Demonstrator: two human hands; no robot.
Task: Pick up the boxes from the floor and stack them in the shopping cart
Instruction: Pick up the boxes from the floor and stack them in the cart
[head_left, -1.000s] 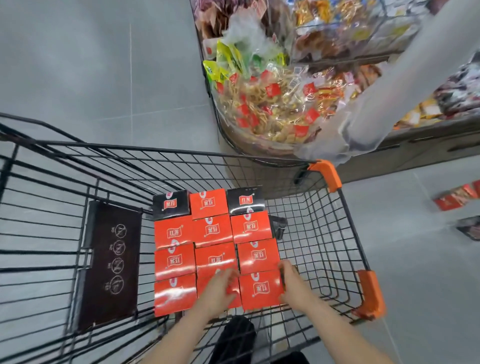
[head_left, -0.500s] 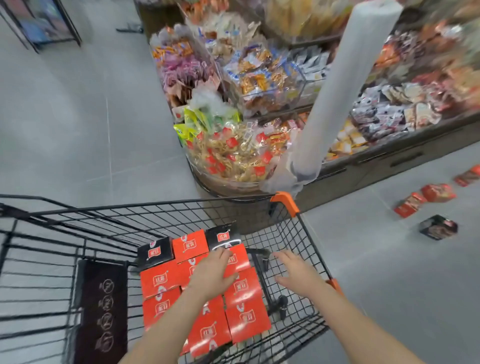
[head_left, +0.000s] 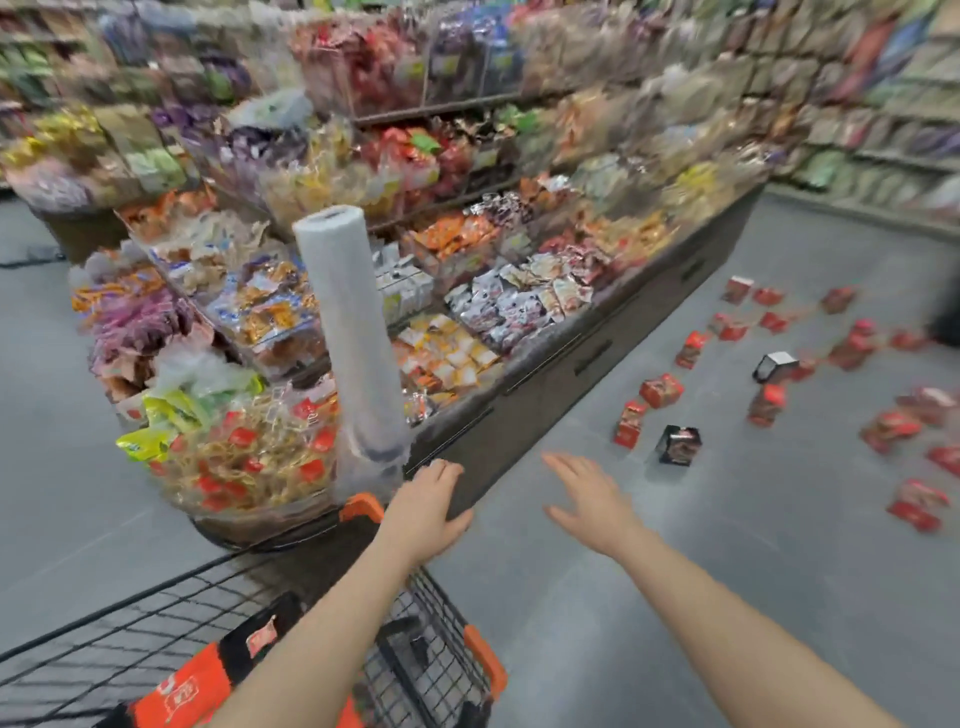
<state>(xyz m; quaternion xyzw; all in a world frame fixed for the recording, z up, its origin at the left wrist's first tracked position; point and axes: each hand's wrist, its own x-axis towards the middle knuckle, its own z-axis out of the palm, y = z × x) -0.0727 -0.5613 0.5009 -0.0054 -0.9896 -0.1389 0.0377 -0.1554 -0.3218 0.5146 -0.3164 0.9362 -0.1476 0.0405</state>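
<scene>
- We saw a grey floor (head_left: 675, 597) carrying scattered red boxes (head_left: 661, 389) at right, some upright, some tipped.
- We noted two black boxes (head_left: 678, 445) among them, one nearer the cart.
- The shopping cart (head_left: 447, 639) and the snack display counter (head_left: 571, 374) both stood on the same floor.

Aisle, both arms out past the cart.

Left hand (head_left: 423, 506) and right hand (head_left: 592, 499) empty, fingers straight, over the shopping cart (head_left: 441, 639) corner. Orange and black boxes (head_left: 208, 675) inside; red and black boxes (head_left: 660, 391) scattered on the floor (head_left: 675, 597) beside the snack display (head_left: 467, 291).
</scene>
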